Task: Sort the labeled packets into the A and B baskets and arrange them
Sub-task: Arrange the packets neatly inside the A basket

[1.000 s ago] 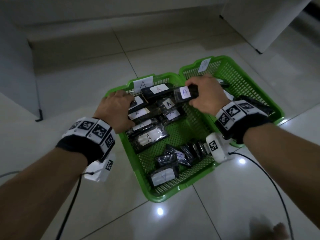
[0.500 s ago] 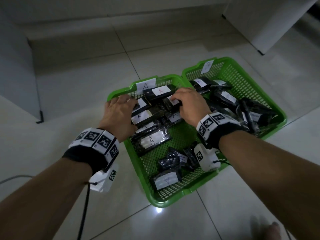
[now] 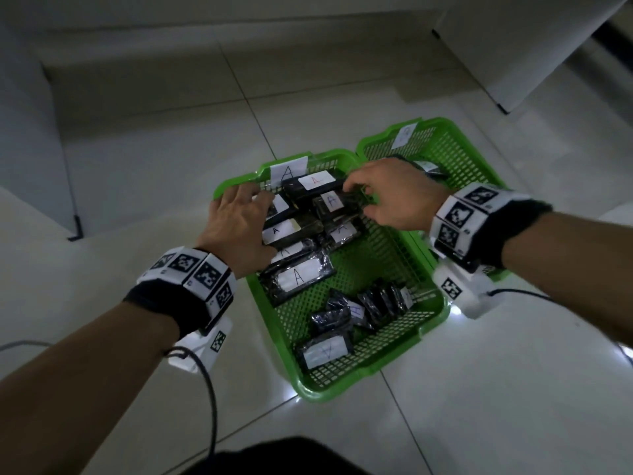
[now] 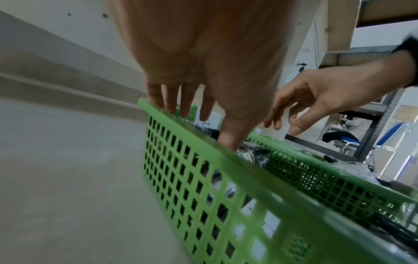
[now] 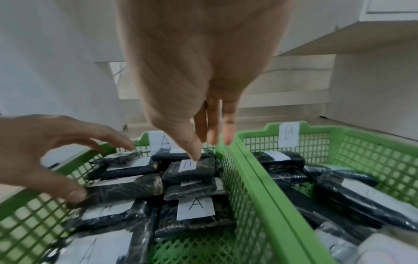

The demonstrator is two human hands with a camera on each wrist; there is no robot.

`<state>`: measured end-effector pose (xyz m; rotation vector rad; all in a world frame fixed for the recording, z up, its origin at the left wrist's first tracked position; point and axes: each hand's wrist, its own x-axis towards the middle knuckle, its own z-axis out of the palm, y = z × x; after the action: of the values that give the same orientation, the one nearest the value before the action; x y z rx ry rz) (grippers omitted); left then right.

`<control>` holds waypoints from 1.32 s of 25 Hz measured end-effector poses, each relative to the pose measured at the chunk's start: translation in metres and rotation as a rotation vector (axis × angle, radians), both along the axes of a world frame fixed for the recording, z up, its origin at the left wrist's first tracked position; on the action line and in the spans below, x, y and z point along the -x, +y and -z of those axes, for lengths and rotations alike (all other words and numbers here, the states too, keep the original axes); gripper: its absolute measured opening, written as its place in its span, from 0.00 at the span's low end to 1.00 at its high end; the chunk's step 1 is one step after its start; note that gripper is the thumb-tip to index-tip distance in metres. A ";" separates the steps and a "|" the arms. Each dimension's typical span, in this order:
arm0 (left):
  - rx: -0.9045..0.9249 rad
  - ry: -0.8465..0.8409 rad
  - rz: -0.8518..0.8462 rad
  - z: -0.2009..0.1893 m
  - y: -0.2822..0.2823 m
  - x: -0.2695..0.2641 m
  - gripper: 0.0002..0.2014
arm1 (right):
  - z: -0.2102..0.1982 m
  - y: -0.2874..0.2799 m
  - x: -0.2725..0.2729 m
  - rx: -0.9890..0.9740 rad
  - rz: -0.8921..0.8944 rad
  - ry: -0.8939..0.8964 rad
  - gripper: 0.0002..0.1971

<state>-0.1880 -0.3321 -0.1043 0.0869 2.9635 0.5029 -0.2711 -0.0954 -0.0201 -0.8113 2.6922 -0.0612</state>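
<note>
Two green mesh baskets stand side by side on the floor: basket A (image 3: 329, 394) with an "A" tag (image 3: 287, 171), and basket B (image 3: 455, 145) to its right, tagged "B" (image 5: 289, 135). Several black wrapped packets with white A labels lie in basket A; B packets (image 5: 339, 192) fill the other. My right hand (image 3: 359, 200) hovers over the back of basket A with straight fingers, its thumb tip touching an A packet (image 5: 190, 169) lying there. My left hand (image 3: 260, 217) is spread over the back left packets and rim, holding nothing.
A large A packet (image 3: 296, 279) lies mid-left in basket A, and more packets (image 3: 376, 303) are bunched near its front. A white cabinet (image 3: 513, 46) stands at the back right and a low step runs behind the baskets. Wrist cables (image 3: 212, 406) trail on the tiled floor.
A second ago my right hand gripped an A packet above basket A. It lowered the packet into the back row and let go. My left hand stayed at the back left.
</note>
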 end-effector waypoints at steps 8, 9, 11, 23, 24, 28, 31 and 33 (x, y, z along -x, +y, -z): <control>-0.076 0.012 0.207 -0.023 0.054 -0.002 0.17 | 0.045 0.042 -0.052 -0.181 -0.065 -0.361 0.27; -0.084 -0.028 0.241 -0.021 0.060 -0.007 0.15 | 0.055 0.047 -0.060 -0.232 -0.089 -0.377 0.32; -0.093 -0.131 0.300 -0.017 0.071 -0.018 0.13 | 0.070 0.055 -0.071 -0.276 -0.112 -0.372 0.36; -0.411 -0.303 -0.023 -0.027 0.100 -0.052 0.15 | 0.047 0.071 -0.042 0.361 0.269 -0.863 0.16; -0.502 -0.314 -0.067 -0.029 0.103 -0.052 0.16 | 0.046 0.072 -0.040 0.436 0.316 -0.950 0.17; -0.685 -0.262 -0.216 -0.035 0.111 -0.053 0.07 | 0.044 0.073 -0.044 0.679 0.384 -0.981 0.23; -0.834 -0.216 -0.367 -0.037 0.105 -0.057 0.07 | 0.039 0.069 -0.045 0.842 0.485 -0.918 0.17; -0.936 -0.139 -0.427 -0.039 0.096 -0.059 0.09 | 0.034 0.065 -0.044 0.891 0.496 -0.987 0.13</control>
<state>-0.1293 -0.2359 -0.0649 -0.4692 2.3395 1.7990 -0.2276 -0.0306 -0.0539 -0.1446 1.7416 -1.4183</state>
